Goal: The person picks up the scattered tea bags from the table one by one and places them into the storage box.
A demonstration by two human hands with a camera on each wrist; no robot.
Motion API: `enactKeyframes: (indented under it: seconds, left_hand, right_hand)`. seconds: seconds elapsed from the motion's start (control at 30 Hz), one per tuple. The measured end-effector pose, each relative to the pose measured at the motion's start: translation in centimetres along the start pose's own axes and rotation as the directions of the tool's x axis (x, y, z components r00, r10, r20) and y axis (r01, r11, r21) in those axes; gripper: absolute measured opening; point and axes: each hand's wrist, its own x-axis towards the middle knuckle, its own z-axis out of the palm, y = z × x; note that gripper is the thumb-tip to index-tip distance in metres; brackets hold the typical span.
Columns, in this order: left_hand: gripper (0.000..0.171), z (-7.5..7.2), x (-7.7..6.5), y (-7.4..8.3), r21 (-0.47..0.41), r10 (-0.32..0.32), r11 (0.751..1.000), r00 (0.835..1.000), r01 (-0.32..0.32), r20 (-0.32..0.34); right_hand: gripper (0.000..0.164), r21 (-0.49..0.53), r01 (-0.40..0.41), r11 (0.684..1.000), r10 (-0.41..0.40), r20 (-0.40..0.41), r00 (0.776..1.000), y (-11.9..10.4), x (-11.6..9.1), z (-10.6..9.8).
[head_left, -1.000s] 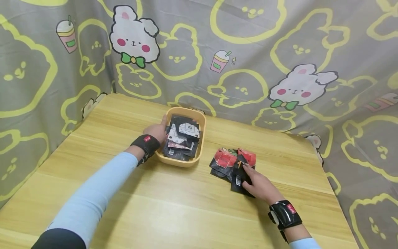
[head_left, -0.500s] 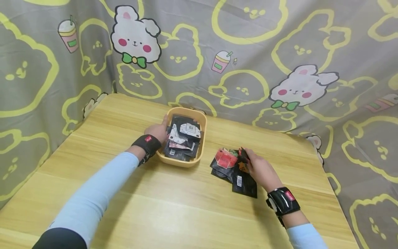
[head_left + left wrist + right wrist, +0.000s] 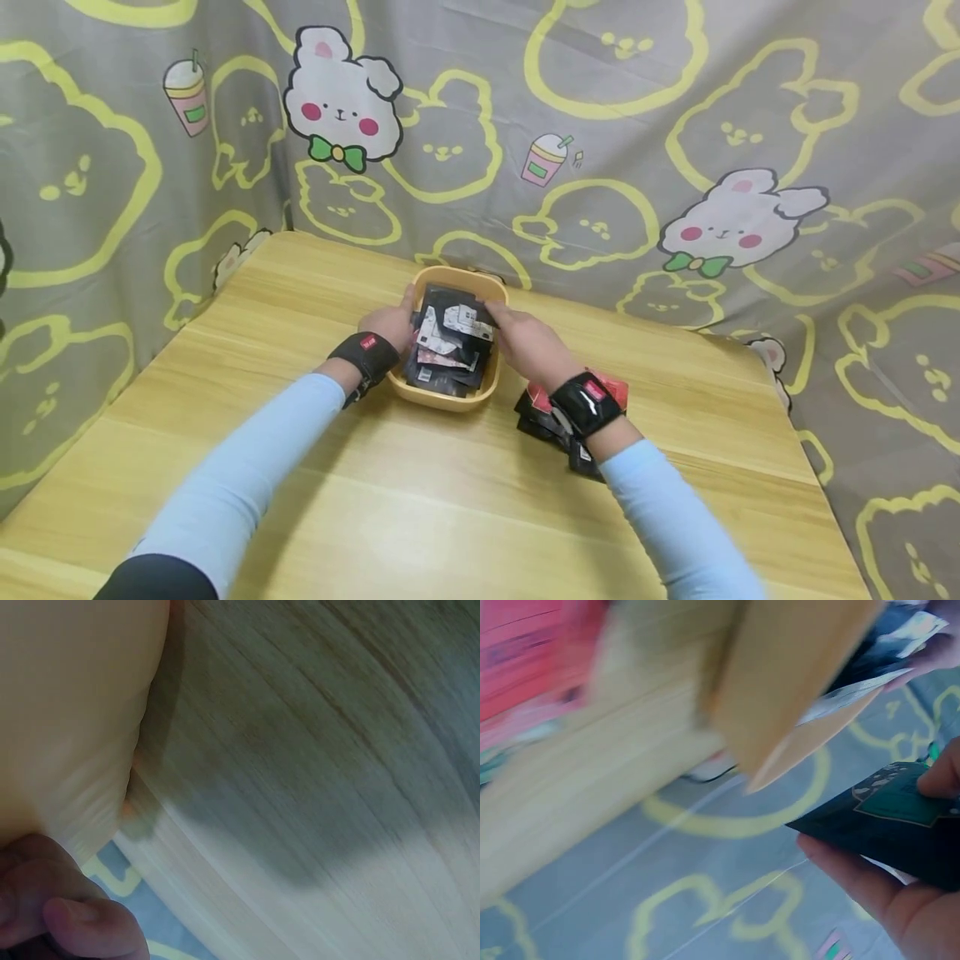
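A yellow-orange plastic basket stands near the back of the table, with a stack of black, white-printed packets inside. My left hand holds its left side; curled fingers show beside the outer wall in the left wrist view. Over the right rim reaches my right hand. In the right wrist view it pinches a flat black packet with a green label between thumb and fingers. That packet is mostly hidden in the head view. Beneath my right wrist lies a loose pile of black and red packets, partly covered.
The wooden table extends in front of the basket and to both sides. A grey curtain with cartoon prints hangs right behind the basket and around the table's sides.
My right hand has lifted a packet from the pile on the right and carried it left to the basket's right rim. The left hand stays at the basket. The head view has shifted slightly.
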Motion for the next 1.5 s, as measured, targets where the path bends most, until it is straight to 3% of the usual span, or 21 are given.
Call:
enactKeyframes:
  seconds: [0.1, 0.2, 0.3, 0.43, 0.63, 1.03, 1.17, 1.5]
  left_hand:
    - [0.071, 0.5, 0.1, 0.2, -0.002, 0.004, 1.000, 1.000, -0.004, 0.001]
    - [0.072, 0.7, 0.0, 0.5, -0.011, 0.018, 1.000, 1.000, -0.018, 0.003]
    - [0.071, 0.7, -0.1, 0.9, 0.001, 0.029, 1.000, 0.999, -0.029, 0.014]
    - [0.071, 0.1, -0.5, 1.6, 0.010, 0.027, 1.000, 0.999, -0.027, 0.024]
    - [0.072, -0.4, -0.9, 2.1, 0.008, 0.040, 0.999, 0.999, -0.040, 0.032]
    - [0.072, -0.1, 0.0, 1.2, -0.027, 0.044, 0.999, 0.999, -0.043, 0.024]
    - [0.072, -0.4, -0.2, 0.6, -0.046, 0.032, 0.999, 0.999, -0.030, 0.031]
    - [0.070, -0.7, -0.5, 0.8, -0.050, 0.029, 0.998, 0.999, -0.027, 0.042]
  right_hand:
    - [0.052, -0.037, 0.061, 0.997, -0.061, 0.006, 0.998, -1.2, 1.3, 0.4]
    - [0.056, -0.038, 0.055, 0.998, -0.051, 0.082, 0.995, -1.8, 1.6, 0.7]
    - [0.064, 0.006, 0.011, 1.000, -0.012, 0.166, 0.986, -1.4, 0.7, 0.8]
    - [0.066, 0.074, -0.041, 0.996, 0.027, 0.180, 0.983, 0.1, -1.9, 0.7]
    - [0.066, 0.094, -0.114, 0.989, 0.097, 0.166, 0.981, 3.1, -6.9, 0.4]
    - [0.076, 0.101, -0.290, 0.952, 0.268, 0.193, 0.944, 7.5, -17.9, 1.7]
    - [0.080, 0.108, -0.314, 0.943, 0.287, 0.210, 0.935, 8.1, -19.3, 3.0]
    - [0.083, 0.090, -0.346, 0.934, 0.318, 0.231, 0.919, 8.2, -20.1, 4.2]
